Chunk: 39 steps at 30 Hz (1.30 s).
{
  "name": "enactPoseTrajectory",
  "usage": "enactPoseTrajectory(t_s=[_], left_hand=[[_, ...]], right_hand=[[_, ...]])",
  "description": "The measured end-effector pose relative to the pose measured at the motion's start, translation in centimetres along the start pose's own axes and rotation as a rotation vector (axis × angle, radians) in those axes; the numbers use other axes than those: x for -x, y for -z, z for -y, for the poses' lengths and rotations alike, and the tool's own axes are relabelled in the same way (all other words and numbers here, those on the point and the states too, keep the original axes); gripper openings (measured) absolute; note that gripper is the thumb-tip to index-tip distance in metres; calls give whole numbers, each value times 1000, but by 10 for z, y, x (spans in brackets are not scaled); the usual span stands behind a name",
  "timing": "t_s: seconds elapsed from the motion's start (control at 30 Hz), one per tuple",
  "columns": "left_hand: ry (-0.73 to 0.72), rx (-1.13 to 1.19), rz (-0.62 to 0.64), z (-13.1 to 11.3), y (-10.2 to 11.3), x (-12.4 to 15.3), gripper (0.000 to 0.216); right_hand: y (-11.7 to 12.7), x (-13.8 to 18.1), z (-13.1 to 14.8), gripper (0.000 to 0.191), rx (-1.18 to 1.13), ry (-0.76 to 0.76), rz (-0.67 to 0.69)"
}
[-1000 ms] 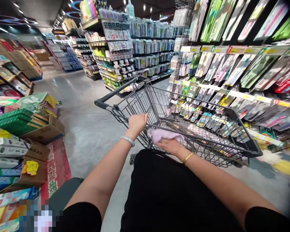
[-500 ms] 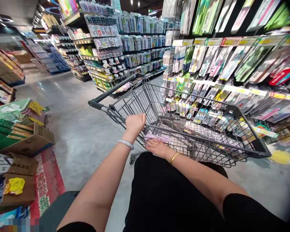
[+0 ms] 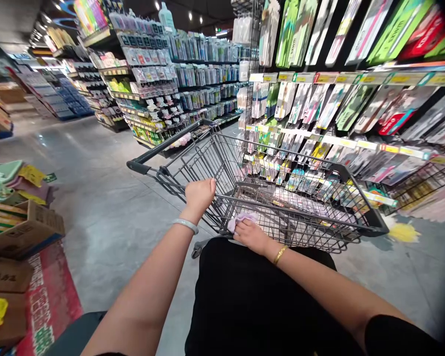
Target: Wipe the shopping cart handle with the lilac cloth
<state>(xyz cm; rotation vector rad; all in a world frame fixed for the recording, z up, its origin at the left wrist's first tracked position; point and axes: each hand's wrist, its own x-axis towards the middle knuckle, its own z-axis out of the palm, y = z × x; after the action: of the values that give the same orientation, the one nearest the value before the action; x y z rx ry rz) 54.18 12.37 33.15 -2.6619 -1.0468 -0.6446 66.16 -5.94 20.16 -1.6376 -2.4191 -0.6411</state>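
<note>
A dark metal shopping cart [image 3: 300, 207] stands sideways in front of me, its push handle [image 3: 163, 143] at the left. My left hand [image 3: 200, 194] is closed around the top rim of its near side, close to the handle end. Lower down, my right hand [image 3: 252, 236] presses a light purple cloth [image 3: 243, 221] against the wire mesh of that same side. Its fingers lie bent over the cloth, and part of the cloth bunches out above them. Through the mesh the cart's bottom grid shows.
Shelves of hanging packaged goods [image 3: 326, 99] rise behind the cart on the right. More stocked shelves [image 3: 148, 84] stand farther back. Cardboard boxes [image 3: 33, 227] sit at the left beside a red mat [image 3: 55, 291]. A yellow floor marking [image 3: 404, 232] lies beyond the cart's right end.
My right hand and the cloth have shifted along the mesh, and the fingers are more bent, with the cloth bunched higher. My left hand keeps its hold. The view has turned slightly right.
</note>
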Motion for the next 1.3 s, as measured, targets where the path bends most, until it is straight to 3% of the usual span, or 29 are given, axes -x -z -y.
enactPoseTrajectory(t_s=[0.07,0.2,0.3,0.43,0.67,0.73,0.83,0.93,1.0,1.17,1.3], left_hand=[[-9,-1,7,2,0,0,57],[-9,-15,-3,-8,5,2,55],[-93,39,-18,-42,13,10,50],[-268,202,37,-105,22,28,46],[-241,293,-12,-163,22,44,45],[-269,315,-20,-178,22,45,43],[-309,351,-30,-203,22,47,42],[-355,370,-20,-223,20,50,40],[-341,363,-19,-232,17,52,40],[-303,330,-25,-240,9,53,40],[-310,309,-33,-240,8,53,39]], right_hand=[[12,14,-4,10,36,-58,-36],[65,16,-17,14,162,-188,-253],[82,18,-21,15,218,-230,-333],[76,33,-19,12,207,-238,-285],[123,74,-41,23,244,-466,-405],[119,98,-45,20,294,-465,-394],[89,141,-40,19,309,-381,-263],[66,171,-32,21,276,-476,-137],[69,174,-30,18,240,-503,-161],[93,158,-39,21,205,-563,-368],[70,182,-37,32,171,-568,-300]])
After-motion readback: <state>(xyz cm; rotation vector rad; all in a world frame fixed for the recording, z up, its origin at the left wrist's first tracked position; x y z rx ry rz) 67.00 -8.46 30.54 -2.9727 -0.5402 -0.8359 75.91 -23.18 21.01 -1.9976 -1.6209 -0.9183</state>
